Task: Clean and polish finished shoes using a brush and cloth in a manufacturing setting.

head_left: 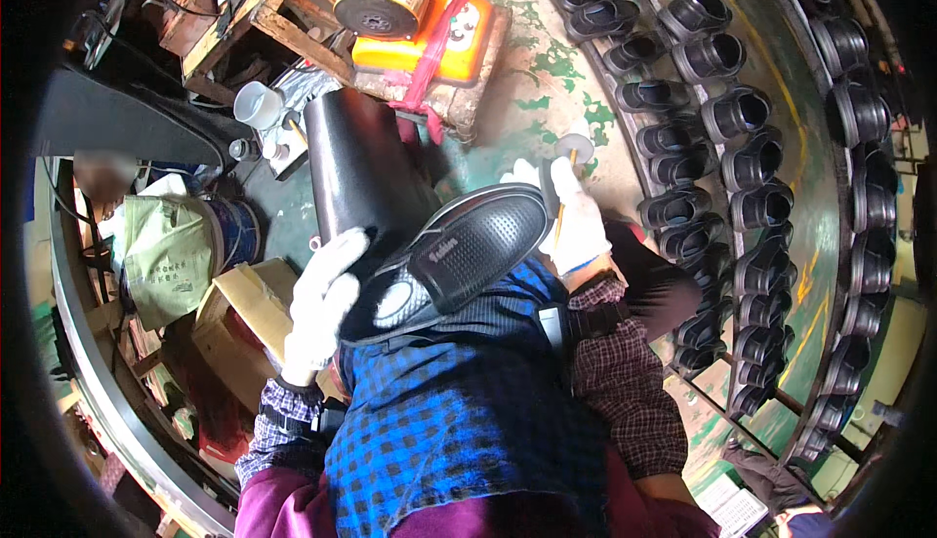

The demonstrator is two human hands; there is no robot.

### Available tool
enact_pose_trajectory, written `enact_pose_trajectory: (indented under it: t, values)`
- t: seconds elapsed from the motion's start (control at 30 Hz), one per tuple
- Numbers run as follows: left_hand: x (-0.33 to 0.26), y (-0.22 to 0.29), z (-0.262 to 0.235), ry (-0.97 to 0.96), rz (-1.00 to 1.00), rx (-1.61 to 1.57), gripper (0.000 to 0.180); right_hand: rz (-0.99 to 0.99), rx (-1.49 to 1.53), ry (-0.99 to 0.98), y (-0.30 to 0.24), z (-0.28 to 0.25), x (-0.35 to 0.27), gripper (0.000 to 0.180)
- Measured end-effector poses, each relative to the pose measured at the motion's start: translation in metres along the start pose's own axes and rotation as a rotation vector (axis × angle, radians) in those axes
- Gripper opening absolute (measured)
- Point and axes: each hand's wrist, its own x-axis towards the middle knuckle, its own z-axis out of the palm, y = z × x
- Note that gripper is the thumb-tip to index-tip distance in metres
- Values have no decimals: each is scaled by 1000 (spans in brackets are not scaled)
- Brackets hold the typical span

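A black shoe lies sole up across my lap, its textured tread facing me and its toe toward the right. My left hand, in a white glove, is at the heel end, with the fingers partly hidden by the shoe. Beside the toe is my right hand, also white-gloved and closed around a thin yellowish stick. A dark piece lies against its fingers, too unclear to name. Behind the shoe stands a smooth, black tapering form.
Racks of black shoes run down the right. Ahead, an orange container with a pink strap sits on a block. A white cup and small bottles stand left of centre. An open cardboard box and a green sack are at left.
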Motion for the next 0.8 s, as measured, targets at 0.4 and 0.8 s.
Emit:
enact_pose_trajectory:
  t: [0.4,0.8]
  values:
    - [9,26,42,-317,456,1132,28,-318,-817,172,-7,6,-8,34]
    - [4,17,49,-330,504,1161,10,-387,-1938,173,7,12,-19,34]
